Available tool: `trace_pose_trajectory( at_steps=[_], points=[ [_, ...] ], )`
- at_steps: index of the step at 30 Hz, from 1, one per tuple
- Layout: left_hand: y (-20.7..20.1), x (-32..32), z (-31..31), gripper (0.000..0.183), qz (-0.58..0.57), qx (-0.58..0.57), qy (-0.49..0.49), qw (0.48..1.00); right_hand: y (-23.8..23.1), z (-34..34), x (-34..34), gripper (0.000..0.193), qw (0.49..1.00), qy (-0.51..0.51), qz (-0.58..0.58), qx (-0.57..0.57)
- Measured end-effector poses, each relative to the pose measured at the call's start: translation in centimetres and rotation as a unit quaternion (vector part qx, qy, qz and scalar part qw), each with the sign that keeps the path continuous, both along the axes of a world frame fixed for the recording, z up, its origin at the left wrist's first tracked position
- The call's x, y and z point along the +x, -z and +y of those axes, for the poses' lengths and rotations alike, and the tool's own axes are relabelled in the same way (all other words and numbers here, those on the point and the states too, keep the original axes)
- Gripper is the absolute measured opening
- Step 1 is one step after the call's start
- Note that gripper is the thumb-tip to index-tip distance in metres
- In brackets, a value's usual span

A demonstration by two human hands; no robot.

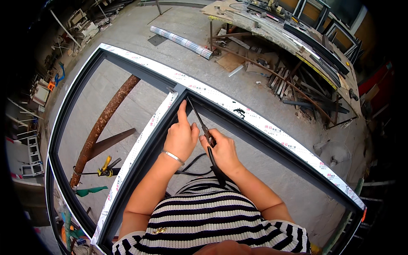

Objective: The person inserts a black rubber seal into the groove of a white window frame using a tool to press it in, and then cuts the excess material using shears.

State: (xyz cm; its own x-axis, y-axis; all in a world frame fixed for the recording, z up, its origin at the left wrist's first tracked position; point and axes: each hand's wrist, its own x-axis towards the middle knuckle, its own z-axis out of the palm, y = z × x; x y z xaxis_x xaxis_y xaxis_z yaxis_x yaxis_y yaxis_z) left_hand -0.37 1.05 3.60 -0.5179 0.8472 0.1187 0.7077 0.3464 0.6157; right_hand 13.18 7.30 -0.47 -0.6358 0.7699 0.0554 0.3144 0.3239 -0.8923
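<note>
A large dark window frame [250, 121] with printed white protective film lies in front of me, divided by a crossbar [140, 146]. My left hand [180, 138] has its index finger stretched against the inner corner where crossbar and far rail meet; its other fingers are curled, with nothing visible in them. Just to the right, my right hand [222, 151] grips a thin black strip [197, 114], which looks like a rubber seal. One end reaches the same corner. Below the hand the strip hangs toward my striped top, and a black loop [193, 163] trails between my forearms.
Yellow-handled pliers [106, 168] sit by a rusty pipe [106, 112] beneath the frame's left opening. Beyond the frame, a wrapped roll [180, 41] lies on the concrete floor. A cluttered workbench [272, 32] stands far right, with scrap pieces [282, 80] heaped under it.
</note>
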Motion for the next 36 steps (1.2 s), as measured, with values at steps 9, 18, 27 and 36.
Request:
trace_pose_trajectory(
  at_steps=[9, 18, 27, 36],
  points=[
    [-1.1, 0.7, 0.3, 0.076, 0.080, -0.094, -0.001, 0.992, 0.8, 0.3, -0.1, 0.029, 1.000, 0.002, 0.031, -0.001],
    [-0.7, 0.5, 0.1, 0.081, 0.112, -0.118, 0.008, 0.987, 1.0, 0.5, 0.0, 0.030, 0.999, 0.000, 0.030, 0.026],
    [-0.8, 0.4, 0.1, 0.082, 0.111, -0.117, 0.012, 0.987, 0.5, 0.6, 0.0, 0.031, 1.000, -0.005, 0.012, 0.010],
    [-1.0, 0.4, 0.2, 0.082, 0.100, -0.129, 0.010, 0.987, 0.7, 0.7, -0.2, 0.027, 0.999, 0.009, 0.035, 0.022]
  ],
)
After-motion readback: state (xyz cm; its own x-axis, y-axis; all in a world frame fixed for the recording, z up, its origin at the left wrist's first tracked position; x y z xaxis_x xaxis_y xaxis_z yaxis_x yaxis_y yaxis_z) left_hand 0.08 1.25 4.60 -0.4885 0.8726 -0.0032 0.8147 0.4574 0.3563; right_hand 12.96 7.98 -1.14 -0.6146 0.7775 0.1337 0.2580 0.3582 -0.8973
